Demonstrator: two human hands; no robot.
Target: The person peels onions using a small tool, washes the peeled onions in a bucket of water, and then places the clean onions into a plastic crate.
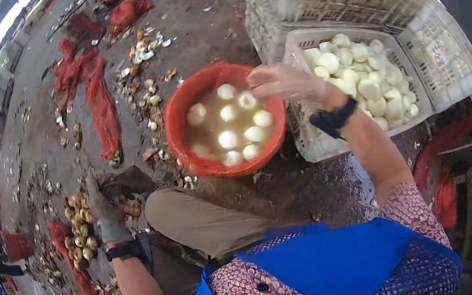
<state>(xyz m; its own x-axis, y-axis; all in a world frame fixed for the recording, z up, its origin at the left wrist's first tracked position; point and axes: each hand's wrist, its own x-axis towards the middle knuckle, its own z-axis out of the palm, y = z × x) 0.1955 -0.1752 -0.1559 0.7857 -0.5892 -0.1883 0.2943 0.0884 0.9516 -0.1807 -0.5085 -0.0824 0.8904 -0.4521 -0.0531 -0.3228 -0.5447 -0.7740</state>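
Closest to me is the worker's blue apron (332, 261) over a patterned shirt (247, 286), with one brown trouser leg (204, 219) bent between the arms. The right hand (287, 83), in a thin see-through glove, is over the near-side rim of the red basin (175, 129), its fingers partly curled; I can't tell whether anything is pinched in them. Below and left of that hand, about a dozen peeled onions (227, 139) sit in the basin's cloudy water. Just to its right, the white plastic crate (306, 137) holds a large heap of skinned onions (369, 89), so I'd judge a good share of the peeling done, with the basin's lot stripped but not yet crated. The left hand (105, 213), in a grey glove, is low and fairly straight, its grip hidden from me. Touching or just left of it, a cluster of unpeeled onions (81, 225) lies in brown skins, which I'd count as work left. Ahead of that hand, loose peelings (144, 54) and a red mesh bag (100, 106) litter the floor (187, 26).
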